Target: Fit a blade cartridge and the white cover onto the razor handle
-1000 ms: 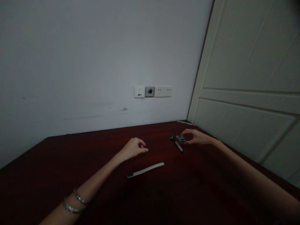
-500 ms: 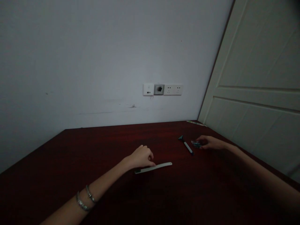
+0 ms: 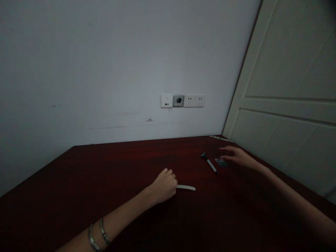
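Note:
My left hand [image 3: 164, 186] is closed over a slim white toothbrush [image 3: 186, 188] low on the dark red table. Only its handle end, with a small hole, sticks out to the right; the rest is hidden by my fingers. My right hand [image 3: 235, 155] is open, fingers apart, just above and behind a small clear plastic packet [image 3: 222, 162] with dark bluish contents I cannot make out. Nothing shows between its fingers. Left of the packet lies a razor [image 3: 210, 163] with a dark head and a grey-white handle, slanting towards me.
The dark red table [image 3: 118, 161] meets a pale wall with a row of sockets [image 3: 182, 100]. A thin, flat printed strip [image 3: 221, 138] lies at the far right corner. A white panelled door [image 3: 283, 115] borders the right side.
My left hand has closed round the toothbrush and shifted slightly right; the brush has turned, its handle end now pointing slightly nearer me. My right hand has let go of the packet and lifted.

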